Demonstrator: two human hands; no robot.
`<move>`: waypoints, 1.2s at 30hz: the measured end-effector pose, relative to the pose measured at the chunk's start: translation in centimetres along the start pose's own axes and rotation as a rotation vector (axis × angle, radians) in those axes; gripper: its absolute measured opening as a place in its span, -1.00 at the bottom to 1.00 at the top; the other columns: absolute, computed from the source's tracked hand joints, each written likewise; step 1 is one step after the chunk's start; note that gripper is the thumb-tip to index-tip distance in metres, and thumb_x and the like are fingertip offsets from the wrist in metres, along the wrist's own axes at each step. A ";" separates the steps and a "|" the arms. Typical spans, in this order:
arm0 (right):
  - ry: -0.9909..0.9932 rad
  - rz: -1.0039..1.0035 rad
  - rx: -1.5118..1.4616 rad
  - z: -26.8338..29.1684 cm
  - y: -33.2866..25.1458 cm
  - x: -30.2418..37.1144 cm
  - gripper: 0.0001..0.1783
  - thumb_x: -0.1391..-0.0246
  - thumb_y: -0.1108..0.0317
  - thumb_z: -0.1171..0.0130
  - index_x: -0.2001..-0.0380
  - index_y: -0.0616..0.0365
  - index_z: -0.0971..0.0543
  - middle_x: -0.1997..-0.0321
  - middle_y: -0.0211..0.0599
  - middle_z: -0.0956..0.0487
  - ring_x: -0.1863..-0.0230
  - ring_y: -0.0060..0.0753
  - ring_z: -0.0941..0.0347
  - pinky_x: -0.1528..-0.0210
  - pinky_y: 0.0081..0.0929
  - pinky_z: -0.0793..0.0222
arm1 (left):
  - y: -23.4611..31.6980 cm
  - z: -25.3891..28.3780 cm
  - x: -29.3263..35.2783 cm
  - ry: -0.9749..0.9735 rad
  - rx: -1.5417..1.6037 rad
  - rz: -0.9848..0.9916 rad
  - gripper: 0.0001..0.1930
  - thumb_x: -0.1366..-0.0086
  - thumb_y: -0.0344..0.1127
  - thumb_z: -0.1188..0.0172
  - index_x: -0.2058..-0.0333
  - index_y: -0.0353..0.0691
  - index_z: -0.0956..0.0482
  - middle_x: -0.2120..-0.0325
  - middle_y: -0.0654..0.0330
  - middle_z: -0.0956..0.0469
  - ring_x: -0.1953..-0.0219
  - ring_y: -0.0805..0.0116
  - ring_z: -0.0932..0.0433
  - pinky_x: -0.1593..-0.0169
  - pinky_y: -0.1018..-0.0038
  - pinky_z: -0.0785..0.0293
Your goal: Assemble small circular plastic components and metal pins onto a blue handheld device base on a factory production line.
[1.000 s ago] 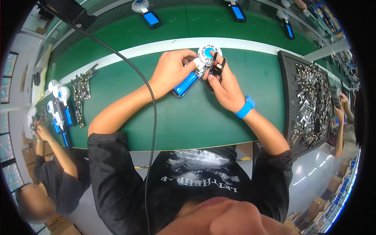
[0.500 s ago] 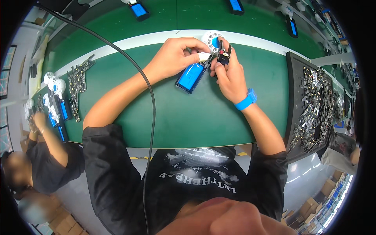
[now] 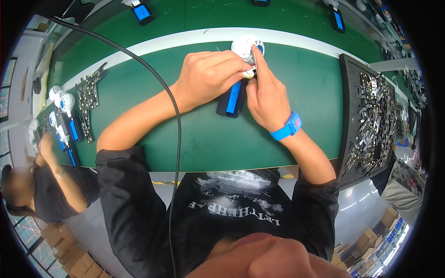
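A handheld fan lies in front of me at the far side of the green table, its round white head [image 3: 243, 46] away from me. Its dark handle, with a blue battery [image 3: 233, 98] inside, points toward me. My left hand [image 3: 208, 76] is closed in a pinch at the fan's neck, a white cover on one fingertip; what it pinches is hidden. My right hand [image 3: 270, 98], with a blue watch on the wrist, is closed on a small circuit board [image 3: 253, 58], seen nearly edge-on beside the neck. Its index finger stretches along the board toward the fan head.
A black tray [image 3: 344, 111] heaped with circuit boards stands at the right. Several boards [image 3: 88, 95] and fans [image 3: 67, 104] lie at the left, near another person. A black cable [image 3: 178, 125] hangs across the view. More fans [image 3: 143, 14] sit on the green surface beyond the white strip [image 3: 194, 37].
The circuit board has turned from face-up to nearly edge-on and moved against the fan's neck. The fan has rolled, showing the head's white side, and its handle stands straighter. My left hand stays close.
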State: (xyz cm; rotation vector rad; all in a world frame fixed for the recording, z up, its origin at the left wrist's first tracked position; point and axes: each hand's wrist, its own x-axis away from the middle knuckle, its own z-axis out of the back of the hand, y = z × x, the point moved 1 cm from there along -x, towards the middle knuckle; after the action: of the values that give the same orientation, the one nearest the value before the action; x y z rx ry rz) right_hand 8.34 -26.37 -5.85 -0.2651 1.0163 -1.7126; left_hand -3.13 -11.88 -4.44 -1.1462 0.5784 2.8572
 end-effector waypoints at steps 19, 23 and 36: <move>-0.134 -0.014 0.027 0.1 -0.5 -0.4 -0.25 -0.18 0.58 0.03 -0.47 0.19 -0.13 0.13 0.32 -0.58 0.21 0.44 -0.54 0.14 0.12 -0.45 | 0.1 0.0 0.6 0.065 -0.132 -0.063 -0.80 0.02 -0.41 -0.41 0.36 -0.10 -0.68 0.43 0.34 -0.64 0.45 0.28 -0.64 0.37 0.43 -0.55; -0.235 -0.021 0.107 1.4 -0.1 -0.9 -0.25 -0.20 0.56 0.03 -0.47 0.22 -0.12 0.13 0.33 -0.58 0.18 0.44 -0.52 0.14 0.12 -0.43 | -1.4 0.9 -2.2 0.030 -0.075 -0.098 -0.74 0.06 -0.33 -0.47 0.32 -0.13 -0.69 0.38 0.27 -0.65 0.36 0.20 -0.64 0.29 0.31 -0.57; -0.104 -0.246 0.376 18.5 2.7 5.4 -0.24 -0.20 0.54 -0.10 -0.47 0.10 -0.20 0.08 -0.06 -0.62 0.09 -0.04 -0.61 0.04 -0.26 -0.50 | -34.0 8.0 -4.6 -0.207 -0.844 0.250 -0.68 -0.37 -0.12 -0.04 0.13 -0.17 -0.65 0.23 0.01 -0.69 0.18 -0.04 -0.66 0.14 0.17 -0.60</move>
State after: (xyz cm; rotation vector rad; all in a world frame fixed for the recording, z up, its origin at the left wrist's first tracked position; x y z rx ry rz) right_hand 19.49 -40.41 1.86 -0.2376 0.5870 -2.0506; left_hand -0.21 23.10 -7.35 -0.8108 -0.6040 3.4756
